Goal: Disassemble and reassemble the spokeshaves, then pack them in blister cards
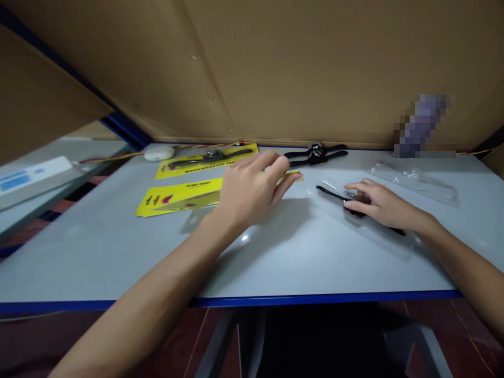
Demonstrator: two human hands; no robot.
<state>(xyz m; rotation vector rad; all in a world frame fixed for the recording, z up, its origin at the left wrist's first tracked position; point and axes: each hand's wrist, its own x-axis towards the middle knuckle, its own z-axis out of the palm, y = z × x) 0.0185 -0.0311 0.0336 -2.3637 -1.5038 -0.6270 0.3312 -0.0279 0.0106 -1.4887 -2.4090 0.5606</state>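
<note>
My left hand (254, 181) is over the right end of the front yellow backing cards (181, 195), printed "SPOKE SHAVE". Its fingers are bent around a card edge, and a yellow bit shows by the thumb; a shadow falls on the table below. My right hand (378, 202) has its thumb and fingers around the middle of a black spokeshave (333, 193), which lies slanted in a clear plastic blister shell (388, 244). The hand hides most of the tool's centre.
Two black spokeshaves (315, 154) lie by the cardboard wall (299, 68). Another spokeshave (212, 156) rests on a yellow card (205, 167). Clear blister shells (417, 184) sit at right. A white rounded object (159, 153), a cable, a power strip (35, 181) and a pixelated purple shape are around.
</note>
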